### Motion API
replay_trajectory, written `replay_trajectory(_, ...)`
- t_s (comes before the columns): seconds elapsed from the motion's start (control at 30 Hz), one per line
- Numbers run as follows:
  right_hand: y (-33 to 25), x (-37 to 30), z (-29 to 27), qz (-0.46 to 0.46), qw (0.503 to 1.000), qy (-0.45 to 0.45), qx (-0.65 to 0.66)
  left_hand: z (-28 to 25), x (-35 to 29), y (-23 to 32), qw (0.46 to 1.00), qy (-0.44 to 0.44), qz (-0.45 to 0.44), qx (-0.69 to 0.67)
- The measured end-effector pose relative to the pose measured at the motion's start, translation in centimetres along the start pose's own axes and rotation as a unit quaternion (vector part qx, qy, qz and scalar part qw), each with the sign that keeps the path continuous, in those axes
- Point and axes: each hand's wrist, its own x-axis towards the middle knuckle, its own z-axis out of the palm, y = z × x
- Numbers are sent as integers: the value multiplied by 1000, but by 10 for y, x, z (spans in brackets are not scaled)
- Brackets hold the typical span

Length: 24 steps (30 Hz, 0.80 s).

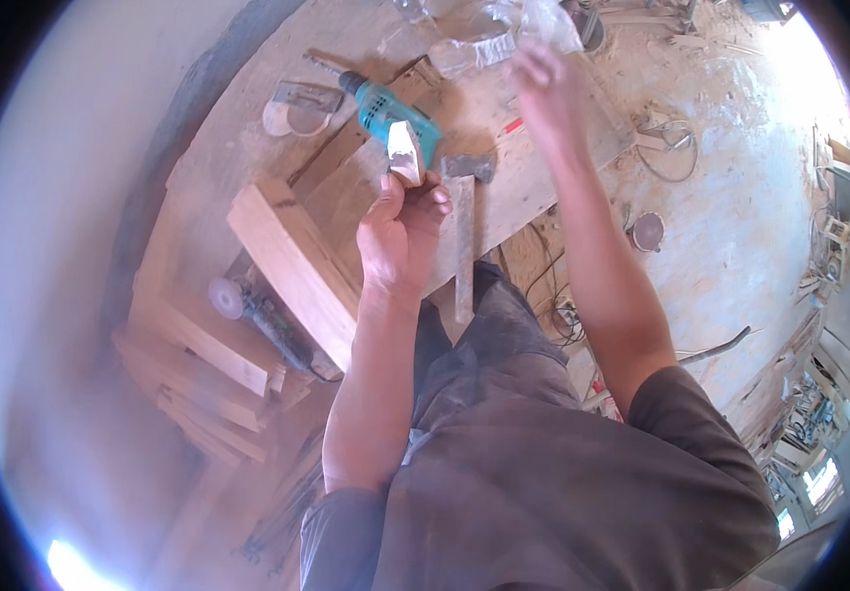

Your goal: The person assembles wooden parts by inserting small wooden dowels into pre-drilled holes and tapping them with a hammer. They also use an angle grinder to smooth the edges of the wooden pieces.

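Observation:
My left hand [400, 231] is closed round the lower end of a small pale block [405, 148], which looks like wood with a dark patch on one face. It is held up in front of a teal power drill [375, 106] lying on the work board. My right hand [546, 87] reaches out at the far side, next to a crumpled clear plastic bag [479, 49]; motion smears its fingers, so any contact with the bag is unclear. A red pencil [511, 127] rests below that hand. Near my left hand lies a hammer with a dark head [468, 167] and a flat wooden handle [464, 251].
On the left, a thick timber beam [292, 261] lies beside an angle grinder [272, 320] and stacked planks [213, 350]. A flat trowel-like tool [306, 97] sits near the wall. A round brown-topped container [647, 231] and a coiled cable [676, 143] are on the floor at right.

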Motion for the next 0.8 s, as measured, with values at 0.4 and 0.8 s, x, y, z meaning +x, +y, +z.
replay_trajectory(0.4, -27, -263, 50, 247, 854, -193, 416, -82, -101, 9, 978, -65, -40, 197)
replay_trajectory(0.8, -27, -491, 78, 205, 920, -15, 335, -207, -246, 87, 877, -54, -161, 450)
